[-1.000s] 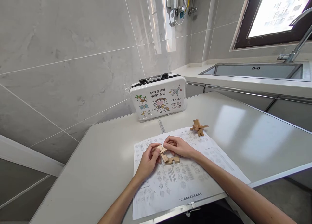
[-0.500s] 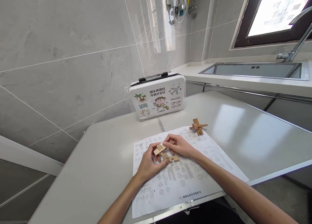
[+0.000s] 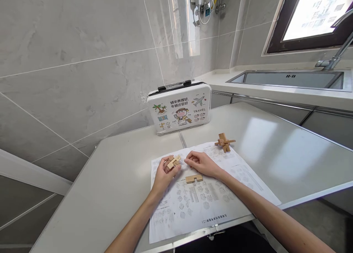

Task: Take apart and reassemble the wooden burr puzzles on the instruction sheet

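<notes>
My left hand (image 3: 164,174) is closed around a small notched wooden puzzle piece (image 3: 173,161), held just above the printed instruction sheet (image 3: 204,199). To its right, my right hand (image 3: 200,162) rests on the sheet with its fingers curled in; I cannot make out anything in them. A second notched wooden piece (image 3: 194,178) lies loose on the paper just below my right hand. An assembled wooden puzzle (image 3: 224,142) sits at the sheet's far right corner, away from both hands.
A white illustrated case (image 3: 179,108) with a black handle stands against the tiled wall at the back of the grey table (image 3: 116,187). A steel sink (image 3: 289,78) and tap (image 3: 335,53) lie at the far right. The table's front edge is near my body.
The joined wooden pieces have come apart. My left hand has carried one piece up and to the left; the other piece now lies alone on the paper. My right hand has let go.
</notes>
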Demonstrator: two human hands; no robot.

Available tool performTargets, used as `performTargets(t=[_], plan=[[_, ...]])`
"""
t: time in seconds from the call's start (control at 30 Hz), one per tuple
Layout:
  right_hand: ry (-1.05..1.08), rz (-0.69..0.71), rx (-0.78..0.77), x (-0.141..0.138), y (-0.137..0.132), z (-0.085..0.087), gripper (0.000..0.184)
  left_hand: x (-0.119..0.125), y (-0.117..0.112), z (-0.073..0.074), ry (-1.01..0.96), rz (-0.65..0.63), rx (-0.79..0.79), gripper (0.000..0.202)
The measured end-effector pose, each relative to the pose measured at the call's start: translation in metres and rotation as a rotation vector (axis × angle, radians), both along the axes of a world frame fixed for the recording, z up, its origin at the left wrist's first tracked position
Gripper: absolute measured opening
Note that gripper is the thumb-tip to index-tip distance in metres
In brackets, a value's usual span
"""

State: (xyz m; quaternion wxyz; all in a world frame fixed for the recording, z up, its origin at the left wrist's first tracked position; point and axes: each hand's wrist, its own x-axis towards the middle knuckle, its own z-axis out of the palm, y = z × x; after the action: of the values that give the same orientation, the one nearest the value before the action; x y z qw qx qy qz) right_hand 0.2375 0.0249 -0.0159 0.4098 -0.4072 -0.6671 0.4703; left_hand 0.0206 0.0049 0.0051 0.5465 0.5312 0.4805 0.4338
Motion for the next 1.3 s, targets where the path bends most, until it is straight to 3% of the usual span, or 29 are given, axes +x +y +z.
performTargets(t=[0.13,0.33,0.5,0.7,0.83,1.07,1.17,1.3], plan=[[-0.107,0.058,0.091,-0.001,-0.003,-0.002,0.031,-0.003,0.002,0.001,-0.018,0.028,-0.007,0.055],[-0.105,0.025,0.099,0.000,-0.004,0.003,0.034,0.001,-0.005,-0.004,0.064,-0.146,0.047,0.065],[-0.051,0.021,0.125,0.000,-0.004,0.005,0.030,0.002,-0.007,-0.006,0.194,-0.187,0.120,0.064],[-0.005,0.015,0.052,0.000,-0.005,0.002,0.033,0.000,-0.005,-0.004,0.124,-0.242,0.098,0.066],[0.014,0.015,0.036,0.001,-0.005,0.004,0.037,0.000,-0.004,-0.003,0.089,-0.270,0.088,0.053],[-0.051,-0.008,0.050,0.000,-0.003,0.000,0.036,0.002,-0.003,-0.008,0.174,-0.192,0.146,0.050],[-0.214,-0.020,0.147,0.002,-0.004,-0.001,0.027,0.001,-0.002,-0.010,0.201,-0.116,0.165,0.048],[-0.360,0.095,0.311,0.004,-0.007,0.001,0.031,0.000,0.000,-0.009,0.238,-0.052,0.181,0.048]])
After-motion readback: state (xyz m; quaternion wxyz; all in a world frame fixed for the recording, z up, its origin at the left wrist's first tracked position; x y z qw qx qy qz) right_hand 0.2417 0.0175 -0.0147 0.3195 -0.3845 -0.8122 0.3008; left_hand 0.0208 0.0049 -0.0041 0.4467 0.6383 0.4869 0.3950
